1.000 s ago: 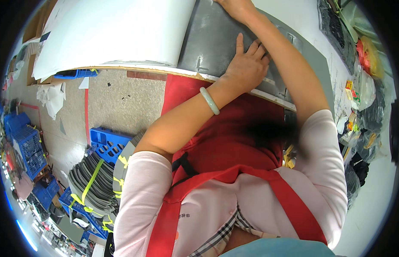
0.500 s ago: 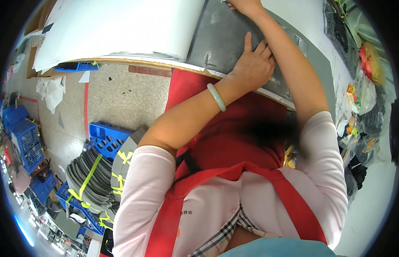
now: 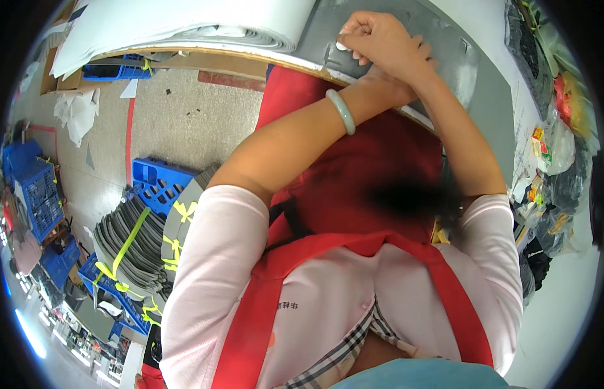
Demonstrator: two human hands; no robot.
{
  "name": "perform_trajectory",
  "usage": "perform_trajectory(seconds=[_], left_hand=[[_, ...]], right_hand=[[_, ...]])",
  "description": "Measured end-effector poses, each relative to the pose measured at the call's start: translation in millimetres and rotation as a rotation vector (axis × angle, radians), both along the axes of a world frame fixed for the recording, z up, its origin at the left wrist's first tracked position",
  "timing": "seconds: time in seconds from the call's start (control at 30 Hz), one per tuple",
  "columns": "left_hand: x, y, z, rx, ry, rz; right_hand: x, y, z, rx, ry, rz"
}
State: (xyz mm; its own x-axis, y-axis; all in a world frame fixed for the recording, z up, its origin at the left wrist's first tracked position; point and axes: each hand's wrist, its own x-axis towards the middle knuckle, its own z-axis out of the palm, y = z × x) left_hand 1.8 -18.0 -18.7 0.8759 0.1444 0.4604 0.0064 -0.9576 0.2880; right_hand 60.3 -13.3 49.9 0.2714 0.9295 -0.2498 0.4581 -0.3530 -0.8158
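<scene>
At the near edge of the table [image 3: 308,65], the front of the red apron [image 3: 292,97] is found close to the wood, and loose cloth should be kept clear of the worked surface. Just over that edge, the left hand [image 3: 400,86] is crossed under the right wrist; its fingertips are seen on the far side, but their spread and pressure cannot be told. Slightly farther in, the right hand [image 3: 370,41] is noted with thumb and fingers narrowed in a pinch on a small white piece [image 3: 341,46]. That piece is held over the dark grey panel [image 3: 323,29], near the table's near edge; whether contact is made cannot be told. In this inspection's judgement, the pinch should be kept firm but light, the panel should be steadied by a flat left palm, and the wrists are better uncrossed so that the pale marks remain visible. The layered white sheeting [image 3: 205,16], lying along the near edge to the left, should be left undisturbed.
</scene>
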Motion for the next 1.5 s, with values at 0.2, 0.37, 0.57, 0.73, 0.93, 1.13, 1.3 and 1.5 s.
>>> perform_trajectory(seconds=[0.2, 0.37, 0.57, 0.73, 0.93, 1.13, 1.3, 1.5], left_hand=[[4.8, 1.0, 5.2, 0.072, 0.038, 0.008], [7.4, 1.5, -7.4, 0.055, -0.097, -0.008], [10.6, 0.8, -14.6, 0.02, -0.126, 0.005], [-10.4, -27.4, 43.2, 0.84, 0.35, 0.414], [-8.5, 2.4, 21.7, 0.131, -0.077, 0.046], [4.2, 6.1, -12.5, 0.063, -0.127, 0.047], [14.4, -3.6, 9.8, -0.061, 0.048, -0.01], [4.8, 0.8, 13.7, 0.017, 0.01, 0.03]], right_hand=[[-13.1, -0.9, -7.6, -0.025, -0.014, -0.026], [-28.8, 1.6, 3.4, -0.056, -0.183, 0.058], [-26.6, -18.0, 4.2, 0.043, -0.193, 0.122], [-34.2, -34.9, 9.0, 0.085, -0.531, 0.099], [-54.9, -21.7, 36.8, -0.1, -0.659, 0.15], [-17.9, -50.8, 35.3, 0.04, -0.447, 0.008], [112.2, -135.9, 7.5, 0.26, -0.338, -0.565], [169.0, -191.5, -36.1, 0.103, -0.467, -0.762]])
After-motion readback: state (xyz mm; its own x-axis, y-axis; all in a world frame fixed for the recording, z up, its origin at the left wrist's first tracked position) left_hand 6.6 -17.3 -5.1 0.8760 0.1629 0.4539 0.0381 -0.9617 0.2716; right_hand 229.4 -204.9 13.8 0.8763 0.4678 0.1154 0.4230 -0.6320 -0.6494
